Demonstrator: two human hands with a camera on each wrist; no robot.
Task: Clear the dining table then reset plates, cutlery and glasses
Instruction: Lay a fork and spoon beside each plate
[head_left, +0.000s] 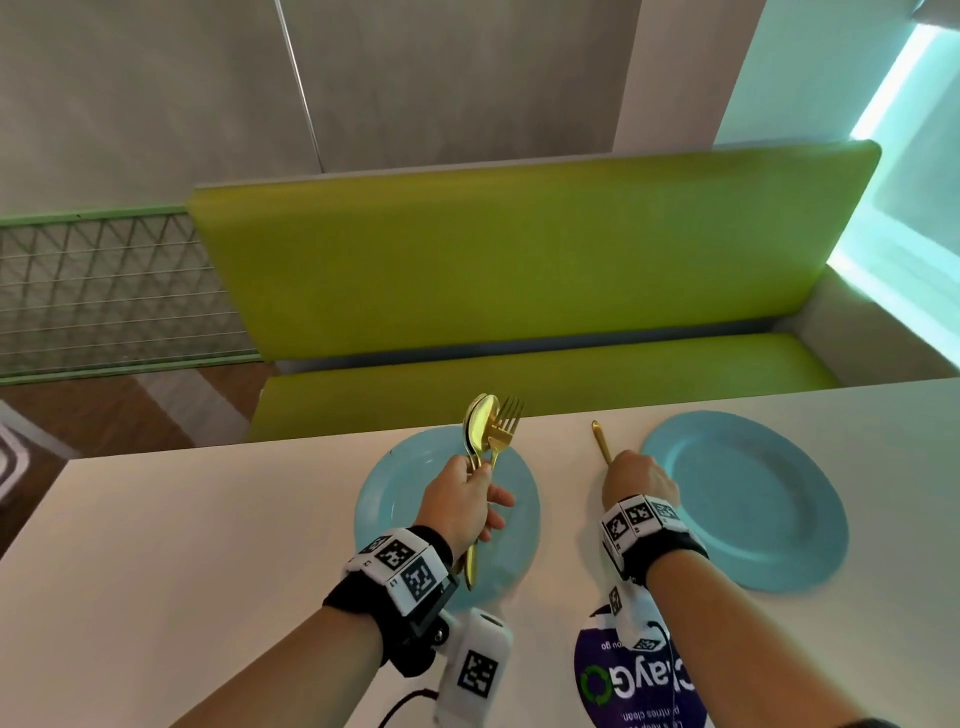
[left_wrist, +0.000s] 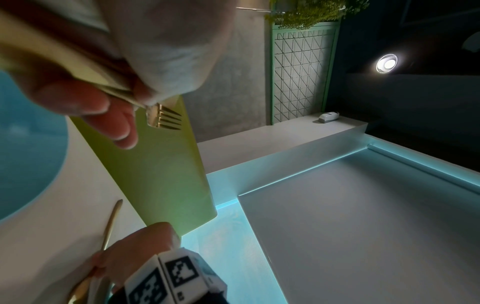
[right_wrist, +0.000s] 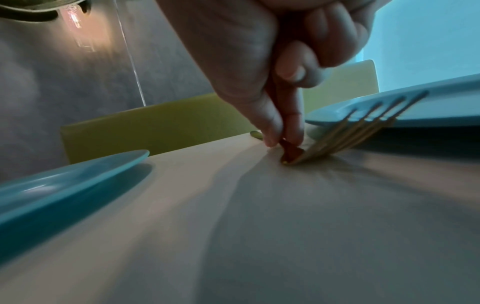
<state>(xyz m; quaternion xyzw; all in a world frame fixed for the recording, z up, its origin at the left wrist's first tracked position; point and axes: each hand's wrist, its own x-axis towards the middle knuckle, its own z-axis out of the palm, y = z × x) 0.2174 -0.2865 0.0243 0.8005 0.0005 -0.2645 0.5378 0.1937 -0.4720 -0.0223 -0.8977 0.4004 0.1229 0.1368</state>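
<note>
**Mia:** What is the right hand (head_left: 640, 480) doing?

**Ben:** It pinches a gold fork (right_wrist: 345, 131) between thumb and fingertip. The fork lies on the white table (head_left: 208, 519), between the two blue plates. Its prongs point back at the wrist, and they sit right by the rim of the right plate (head_left: 748, 499). From up high you only see the thin handle end sticking out past the knuckles.

**Mia:** And the left hand (head_left: 462, 499)?

**Ben:** It grips a bunch of gold cutlery (head_left: 488, 431), held up in the air over the left plate (head_left: 384, 499). I see spoon bowls and fork prongs at the top. The handles poke out under the hand. Thumb and first fingers are curled round the bunch, and the other fingers stick out a bit.

**Mia:** Is there anything on the plates?

**Ben:** No food that I can see. Both are round, flat and shiny.

**Mia:** What else is there?

**Ben:** A round purple sticker (head_left: 613, 680) on the table near the person. A green bench (head_left: 519, 260) is on the far side of the table. A wire fence panel (head_left: 104, 291) stands to the left of the bench.
</note>
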